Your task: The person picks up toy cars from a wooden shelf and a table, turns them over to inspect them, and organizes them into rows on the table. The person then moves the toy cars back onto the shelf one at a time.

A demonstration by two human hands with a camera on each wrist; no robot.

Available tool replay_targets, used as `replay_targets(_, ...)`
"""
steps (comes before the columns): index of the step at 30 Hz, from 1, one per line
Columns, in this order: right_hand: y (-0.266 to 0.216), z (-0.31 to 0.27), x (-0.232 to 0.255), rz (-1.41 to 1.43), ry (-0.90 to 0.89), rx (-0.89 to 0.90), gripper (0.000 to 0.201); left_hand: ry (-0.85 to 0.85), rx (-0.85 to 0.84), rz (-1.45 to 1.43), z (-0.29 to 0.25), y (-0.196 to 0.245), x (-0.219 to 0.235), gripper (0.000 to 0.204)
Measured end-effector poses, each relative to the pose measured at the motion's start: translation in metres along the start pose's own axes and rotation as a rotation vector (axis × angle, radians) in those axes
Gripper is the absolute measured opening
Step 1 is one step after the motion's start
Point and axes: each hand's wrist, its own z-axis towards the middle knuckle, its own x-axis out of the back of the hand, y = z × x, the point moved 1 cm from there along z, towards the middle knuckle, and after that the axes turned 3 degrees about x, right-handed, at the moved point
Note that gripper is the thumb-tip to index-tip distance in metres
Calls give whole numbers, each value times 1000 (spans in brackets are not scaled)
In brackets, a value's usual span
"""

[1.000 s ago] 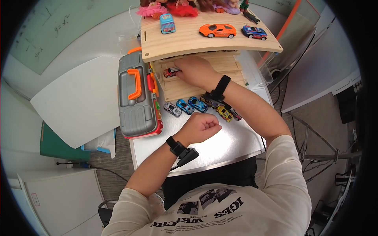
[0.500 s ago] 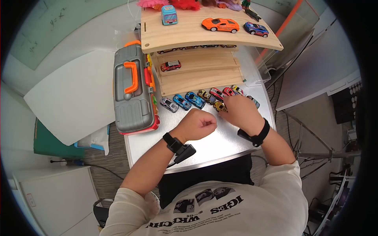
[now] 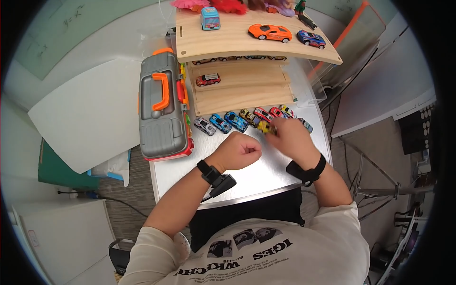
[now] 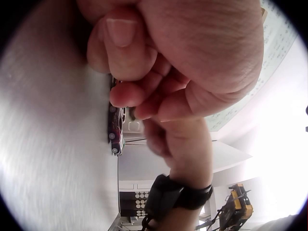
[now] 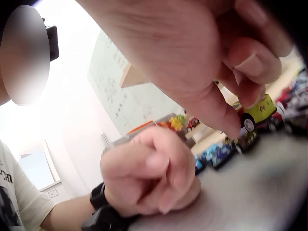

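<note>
In the head view, the right hand (image 3: 295,140) pinches a small yellow car (image 3: 265,127) at the front of a row of toy cars. The right wrist view shows that yellow car (image 5: 262,109) between thumb and fingers. The left hand (image 3: 237,151) stays over the metal table, fingers loosely curled, holding nothing. A silver car (image 3: 204,126), a blue car (image 3: 236,121) and several others stand in the row below a wooden rack. A red car with a white roof (image 3: 208,79) sits at the left of a rack tier (image 3: 251,78).
A grey toolbox (image 3: 164,123) with an orange handle stands left of the rack. Its top shelf (image 3: 228,42) holds a light-blue van (image 3: 210,19), an orange car (image 3: 270,33), a dark blue car (image 3: 311,39) and dolls behind. More cars line the tier beneath.
The right hand has left the red car on the rack tier, come down to the row and taken hold of the yellow car. The left hand has barely moved.
</note>
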Motion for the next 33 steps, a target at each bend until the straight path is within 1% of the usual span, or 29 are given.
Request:
replay_targets(2,-6,26,20,3,90,54,20,-11,-51,36,-1,-2,-1,5)
replay_targets(3,-10,40,30,-46,127,105,23,-16,-49,33,-1,-2,-1,5)
replay_targets(4,-6,55,29,-53,241,189,24,-25,-11,24,-1,-2,-1,5)
replay_targets(6,-3,89,23,-115,304,288,21,-35,30,14,-2,-2,-1,6)
replay_targets(7,-3,105,19,-119,312,285,21,-40,22,18,-2,-2,-1,6)
replay_targets(9,-3,131,7,-273,131,241,24,-31,34,32,-2,-3,-2,6)
replay_targets(12,-4,150,-6,-330,97,296,24,-32,25,11,-2,-2,-2,7)
replay_targets(15,-6,158,-16,-360,57,329,23,-25,43,-1,-1,-2,-2,12)
replay_targets(18,-8,158,-17,-330,58,329,23,-29,28,-8,-2,-1,-2,8)
replay_targets(22,-6,162,-18,-318,77,321,23,-37,18,7,-1,-1,-2,8)
replay_targets(25,-5,162,-19,-334,58,297,24,-37,-14,46,0,-2,-2,8)
replay_targets(27,-4,161,-21,-297,90,335,26,-26,-16,49,-1,-3,-2,8)
replay_targets(31,-6,152,-21,-274,112,314,29,-41,3,38,-1,-3,-3,7)
replay_targets(33,-11,141,-12,-178,192,281,29,-34,16,20,-1,-2,-3,7)
